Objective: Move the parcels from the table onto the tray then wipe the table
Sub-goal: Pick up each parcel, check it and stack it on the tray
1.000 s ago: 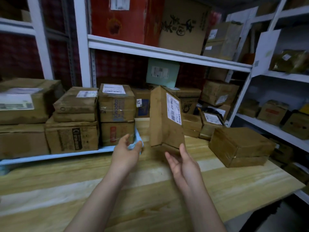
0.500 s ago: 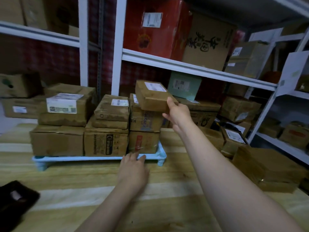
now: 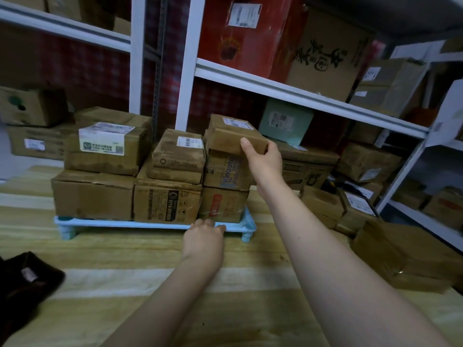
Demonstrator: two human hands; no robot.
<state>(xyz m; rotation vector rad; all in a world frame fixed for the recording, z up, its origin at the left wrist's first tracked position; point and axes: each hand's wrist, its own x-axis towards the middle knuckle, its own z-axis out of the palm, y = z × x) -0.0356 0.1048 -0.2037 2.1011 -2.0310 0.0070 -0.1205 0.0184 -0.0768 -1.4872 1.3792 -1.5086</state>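
**Small parcel topping off the tray's right-hand stack**

The right hand point(image 3: 264, 160) grips a small cardboard parcel point(image 3: 233, 136), thumb on its near face and fingers wrapped round its right end. The parcel sits label-up, roughly level, on top of the blue-printed carton point(image 3: 226, 171), the upper of two boxes at the right end of the pale blue tray point(image 3: 105, 223). Whether its full weight is down yet is hard to tell. This looks like the placing step, and the end-on hold lets the hand slide away sideways without tipping the stack.

The left hand point(image 3: 204, 242) lies against the tray's front rim, fingers bent towards it. Whether it holds the rim or only touches it cannot be made out. Its likely purpose is to keep the legged tray from sliding back on the wooden table point(image 3: 140, 276) while the load goes on.

The tray's floor is already full of boxes, which explains the stacking: the only room left is upward.

The job is far from finished. A large flat parcel point(image 3: 400, 256) and, beyond it, a labelled parcel point(image 3: 357, 205) beside a plain one point(image 3: 322, 204) sit on the table to the right, well apart from the tray. A dark cloth point(image 3: 27, 284) lies at the table's near left edge, probably for wiping once the boxes are gone.
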